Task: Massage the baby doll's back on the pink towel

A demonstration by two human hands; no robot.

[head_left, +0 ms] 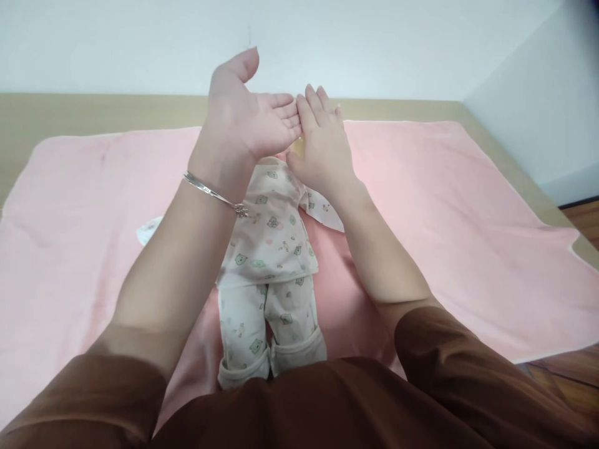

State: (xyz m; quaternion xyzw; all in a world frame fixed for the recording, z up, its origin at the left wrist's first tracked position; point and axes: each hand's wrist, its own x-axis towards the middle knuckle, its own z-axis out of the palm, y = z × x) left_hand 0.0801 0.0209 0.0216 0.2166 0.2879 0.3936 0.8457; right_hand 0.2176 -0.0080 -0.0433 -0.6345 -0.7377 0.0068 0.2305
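Observation:
My left hand (253, 118) is raised, palm facing up, thumb standing out and fingers stretched toward the right. Beside it my right hand (327, 146) shows its back, with its fingers extended forward and slightly apart. The left fingertips meet or overlap the right hand's edge; I cannot tell how firmly they touch. Neither hand holds anything visible. Beneath them lies a baby-sized figure in a white printed top (276, 231) and matching trousers (287, 312) with turned-up cuffs. My hands hide its head, and a small yellow patch (298, 147) shows between them. Whether it is a doll cannot be told.
A pink blanket (421, 218) spreads under the figure, over a light wooden tabletop (107, 112). Behind stands a white wall (327, 43). A sleeve (322, 209) of the top reaches out under my right forearm. Wooden flooring (580, 374) shows at the right.

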